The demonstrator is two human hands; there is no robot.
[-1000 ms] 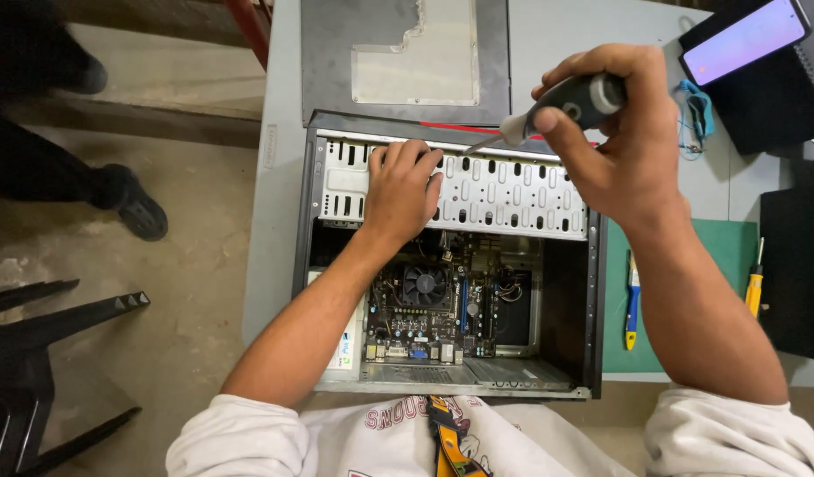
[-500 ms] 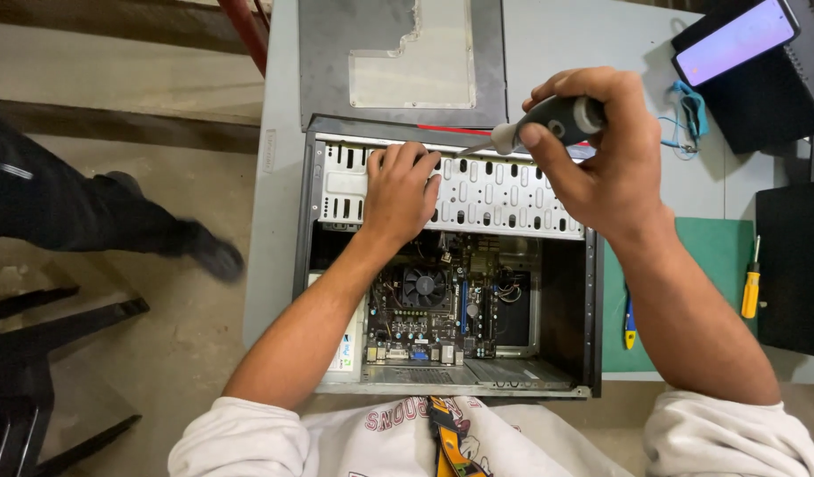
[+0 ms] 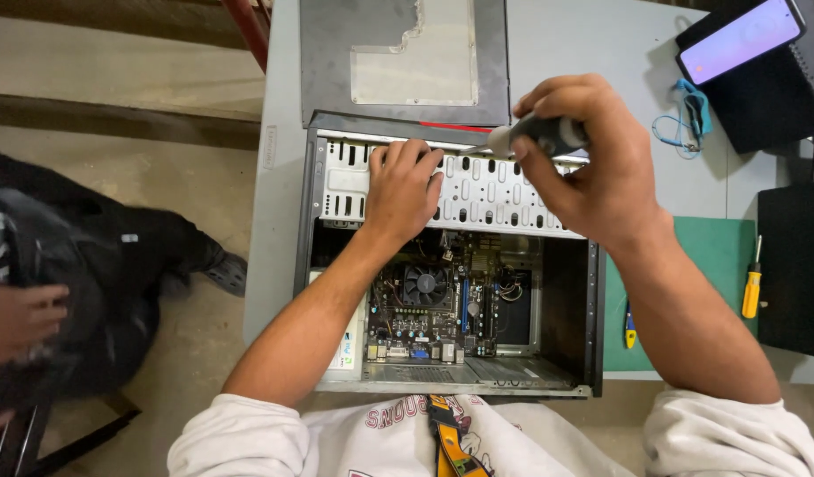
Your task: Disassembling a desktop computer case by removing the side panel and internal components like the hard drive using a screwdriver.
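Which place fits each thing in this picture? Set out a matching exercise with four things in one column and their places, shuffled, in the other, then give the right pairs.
Things:
1. left hand
2. screwdriver with grey and black handle
3. yellow-handled screwdriver
4. phone with lit screen

Places:
A. lying at the right edge of the green mat
B. on the perforated drive cage of the open computer case
C. held in the right hand
D. top right, on a black thing

Pairs: 1-B, 2-C, 3-A, 4-D

A dark-handled screwdriver (image 3: pixel 544 135) is held level, its tip pointing left at the top edge of an open grey computer case (image 3: pixel 451 265), which is laid flat with its motherboard exposed.
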